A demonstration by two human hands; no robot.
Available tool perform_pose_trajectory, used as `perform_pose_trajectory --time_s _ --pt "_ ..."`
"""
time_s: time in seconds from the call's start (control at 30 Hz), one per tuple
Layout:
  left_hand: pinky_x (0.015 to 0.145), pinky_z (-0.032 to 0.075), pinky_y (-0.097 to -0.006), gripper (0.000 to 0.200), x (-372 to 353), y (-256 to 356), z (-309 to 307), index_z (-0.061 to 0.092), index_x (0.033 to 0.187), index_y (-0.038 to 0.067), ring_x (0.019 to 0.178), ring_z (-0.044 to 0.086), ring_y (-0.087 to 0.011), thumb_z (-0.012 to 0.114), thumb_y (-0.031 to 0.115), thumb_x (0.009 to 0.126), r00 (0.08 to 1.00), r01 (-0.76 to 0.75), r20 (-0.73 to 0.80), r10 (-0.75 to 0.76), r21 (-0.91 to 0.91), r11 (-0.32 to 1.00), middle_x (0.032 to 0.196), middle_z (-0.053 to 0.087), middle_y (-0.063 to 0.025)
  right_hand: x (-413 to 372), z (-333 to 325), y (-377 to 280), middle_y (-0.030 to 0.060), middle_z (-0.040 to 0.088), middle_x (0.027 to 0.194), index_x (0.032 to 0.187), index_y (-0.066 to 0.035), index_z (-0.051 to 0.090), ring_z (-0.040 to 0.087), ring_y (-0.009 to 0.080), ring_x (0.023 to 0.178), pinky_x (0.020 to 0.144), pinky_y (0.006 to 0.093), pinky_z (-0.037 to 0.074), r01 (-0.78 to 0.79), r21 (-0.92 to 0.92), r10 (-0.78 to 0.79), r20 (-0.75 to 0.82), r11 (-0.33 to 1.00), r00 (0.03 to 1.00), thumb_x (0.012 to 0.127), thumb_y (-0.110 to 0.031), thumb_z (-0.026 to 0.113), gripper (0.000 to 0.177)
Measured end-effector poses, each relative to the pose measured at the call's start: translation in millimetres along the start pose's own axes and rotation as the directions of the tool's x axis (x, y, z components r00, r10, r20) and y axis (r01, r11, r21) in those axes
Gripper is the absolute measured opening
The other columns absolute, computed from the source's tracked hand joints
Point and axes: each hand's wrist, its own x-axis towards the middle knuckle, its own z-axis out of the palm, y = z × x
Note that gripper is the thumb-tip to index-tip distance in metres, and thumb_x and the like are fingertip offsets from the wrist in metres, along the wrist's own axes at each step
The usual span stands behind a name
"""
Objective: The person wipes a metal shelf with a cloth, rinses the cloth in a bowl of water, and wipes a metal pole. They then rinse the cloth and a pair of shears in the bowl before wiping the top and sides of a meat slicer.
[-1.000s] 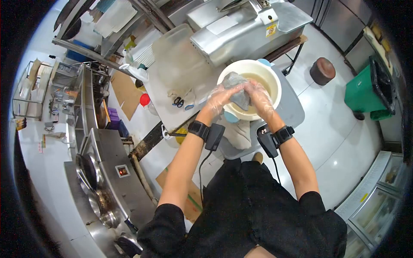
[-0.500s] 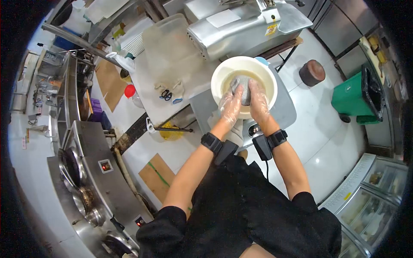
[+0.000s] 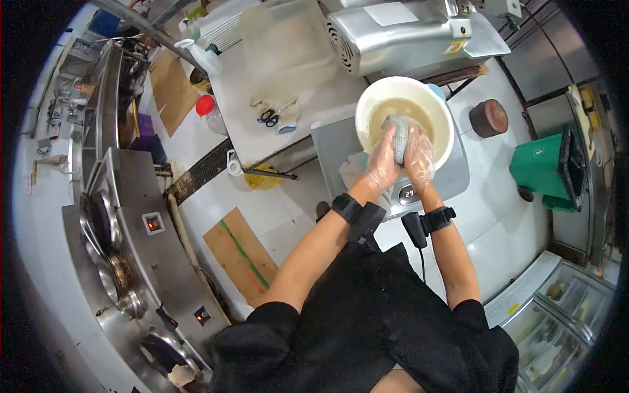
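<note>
Between my two hands is a wadded grey, mesh-like cloth, pressed from both sides. My left hand and my right hand, both in clear plastic gloves, close around it over a white basin. Cloudy, pale liquid fills part of the basin. The basin stands on a grey scale with a lit display. A light cloth hangs by the basin's near left side, partly behind my left wrist.
Left of the basin, scissors lie on a white table. A metal machine stands behind. At right are a brown stool and a green bin. A steel stove runs along the left.
The basin and my hands appear further right in view as the camera shifts. My hands stay pressed around the grey cloth, which is now tilted slightly differently.
</note>
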Motion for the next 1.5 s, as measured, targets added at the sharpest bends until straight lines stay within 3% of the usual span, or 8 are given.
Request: perform_pose_trajectory --time_s 0.1,0.23,0.43,0.6,1.0,1.2,1.3,1.5 --pt "0.104 0.038 -0.0486 0.063 -3 2 -9 0.046 0.137 0.008 0.121 0.052 -0.0273 0.056 0.051 0.092 0.998 -0.026 -0.046 0.035 0.186 0.982 0.132 0.054 -0.0125 0 -9 -8 0.0245 0.054 0.131 0.135 0.000 0.048 0.050 0.0380 0.122 0.106 0.0423 0.037 -0.020 0.254 0.044 -0.089 0.967 0.995 0.098 -0.019 0.042 0.042" --pt "0.102 0.040 -0.0357 0.071 -12 44 -32 0.041 0.142 0.001 0.115 0.054 -0.0313 0.055 0.050 0.093 0.868 -0.190 0.023 0.496 0.938 0.289 0.126 0.057 -0.0174 -13 -24 -23 0.0193 0.056 0.130 0.134 -0.006 0.052 0.051 0.0341 0.124 0.105 0.0402 0.038 -0.155 0.527 0.234 -0.087 0.835 0.968 0.102 -0.026 0.039 0.040" --pt "0.089 0.046 -0.0439 0.040 15 125 -98 0.055 0.123 0.007 0.104 0.058 -0.0383 0.062 0.024 0.088 0.677 -0.282 0.452 0.581 0.888 -0.363 0.108 0.062 -0.0200 -20 -43 -33 0.0140 0.061 0.124 0.129 -0.006 0.056 0.057 0.0284 0.115 0.099 0.0374 0.042 -0.153 0.561 0.264 -0.122 0.814 0.957 0.102 -0.027 0.042 0.036" --pt "0.094 0.050 -0.0369 0.038 31 119 -146 0.058 0.119 0.010 0.113 0.055 -0.0283 0.054 0.005 0.081 0.833 -0.124 0.527 0.169 0.475 -0.871 0.122 0.056 -0.0085 -22 -50 -54 0.0140 0.061 0.123 0.128 -0.006 0.057 0.059 0.0278 0.114 0.097 0.0370 0.044 -0.146 0.529 0.244 -0.120 0.836 0.962 0.102 -0.024 0.043 0.034" --pt "0.091 0.053 -0.0405 0.039 28 114 -155 0.055 0.122 0.011 0.117 0.053 -0.0333 0.051 0.007 0.083 0.869 -0.193 0.492 0.055 0.440 -0.877 0.128 0.054 -0.0076 -56 -51 -77 0.0142 0.066 0.111 0.117 -0.005 0.060 0.064 0.0302 0.100 0.082 0.0368 0.051 0.182 0.394 -0.165 -0.078 0.901 0.983 0.084 0.004 0.061 0.034" --pt "0.088 0.053 -0.0423 0.041 -2 111 -195 0.057 0.118 0.017 0.119 0.051 -0.0302 0.054 0.007 0.079 0.651 -0.453 0.751 -0.109 0.269 -0.850 0.126 0.053 -0.0049 -90 -27 -59 0.0128 0.061 0.115 0.119 -0.008 0.059 0.060 0.0339 0.105 0.091 0.0440 0.050 0.424 0.270 -0.457 0.071 0.865 0.887 0.085 -0.007 0.064 0.034" --pt "0.097 0.049 -0.0353 0.042 19 136 -163 0.056 0.122 0.015 0.118 0.052 -0.0287 0.050 0.003 0.082 0.845 -0.232 0.530 0.075 0.489 -0.841 0.128 0.053 -0.0053 -90 -16 -58 0.0154 0.054 0.125 0.120 -0.007 0.058 0.049 0.0376 0.120 0.101 0.0471 0.042 0.401 0.113 -0.416 0.278 0.909 0.866 0.083 -0.017 0.067 0.039" --pt "0.098 0.048 -0.0358 0.041 -13 118 -185 0.058 0.121 0.017 0.122 0.050 -0.0269 0.050 0.006 0.082 0.750 -0.390 0.657 -0.068 0.357 -0.849 0.131 0.052 -0.0042 -86 1 -68 0.0152 0.044 0.139 0.143 -0.025 0.042 0.041 0.0404 0.126 0.105 0.0490 0.037 0.176 -0.109 -0.131 0.333 0.978 0.934 0.069 -0.028 0.076 0.081"
